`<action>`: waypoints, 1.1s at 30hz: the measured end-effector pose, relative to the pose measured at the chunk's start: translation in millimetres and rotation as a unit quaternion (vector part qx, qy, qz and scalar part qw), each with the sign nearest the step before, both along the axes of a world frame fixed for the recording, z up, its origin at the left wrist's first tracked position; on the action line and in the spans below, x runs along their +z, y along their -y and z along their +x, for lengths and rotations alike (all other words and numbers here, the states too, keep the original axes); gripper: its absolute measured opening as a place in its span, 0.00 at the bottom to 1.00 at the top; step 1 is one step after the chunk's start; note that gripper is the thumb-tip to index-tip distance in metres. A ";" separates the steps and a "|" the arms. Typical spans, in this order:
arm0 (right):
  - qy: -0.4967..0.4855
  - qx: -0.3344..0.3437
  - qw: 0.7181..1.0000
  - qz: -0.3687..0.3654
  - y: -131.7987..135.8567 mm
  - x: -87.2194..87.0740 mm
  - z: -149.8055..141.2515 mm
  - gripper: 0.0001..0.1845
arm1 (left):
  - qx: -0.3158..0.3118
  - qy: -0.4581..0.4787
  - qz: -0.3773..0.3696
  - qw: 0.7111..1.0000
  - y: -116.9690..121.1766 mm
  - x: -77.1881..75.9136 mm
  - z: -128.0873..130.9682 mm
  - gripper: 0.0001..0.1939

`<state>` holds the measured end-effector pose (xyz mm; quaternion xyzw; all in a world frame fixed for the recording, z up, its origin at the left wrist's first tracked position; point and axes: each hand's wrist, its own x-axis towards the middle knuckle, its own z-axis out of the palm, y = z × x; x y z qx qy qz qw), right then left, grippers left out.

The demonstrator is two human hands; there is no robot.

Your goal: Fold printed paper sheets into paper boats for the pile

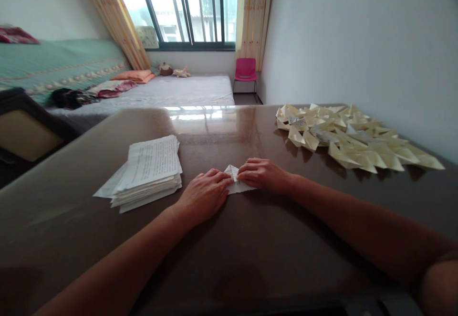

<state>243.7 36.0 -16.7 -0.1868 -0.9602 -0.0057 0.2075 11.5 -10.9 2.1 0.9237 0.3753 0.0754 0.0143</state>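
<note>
A small folded sheet of paper (234, 173) with printed lines lies on the brown table in front of me, its top coming to a point. From the left, my left hand (209, 189) presses its closed fingers on the paper's left side. My right hand (263, 174) grips the other side, fingers bent together at the fold. The hands partly cover the sheet, so its full shape is hidden. Left of my hands is a stack of printed paper sheets (152, 165). Folded paper pieces (358, 137), mostly cream, are spread in a group at the right.
The glossy brown table (222, 239) reaches toward a bed (200, 89) under the window. A pink chair (245, 69) stands by the right wall. At the left is a dark wooden piece of furniture (32, 134).
</note>
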 end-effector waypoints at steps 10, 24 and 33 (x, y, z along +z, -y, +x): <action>-0.060 -0.040 0.986 -0.153 0.8 6.4 3.2 0.12 | 0.023 -0.037 0.043 0.998 4.9 -3.5 3.7 0.19; 0.120 -0.133 0.984 0.007 -9.7 -5.1 1.4 0.24 | 0.027 -0.039 0.047 0.998 5.6 -3.6 3.0 0.18; 0.180 -0.131 0.972 0.079 2.2 10.9 -13.2 0.18 | -0.006 -0.044 0.039 0.998 -0.3 -2.5 -3.5 0.24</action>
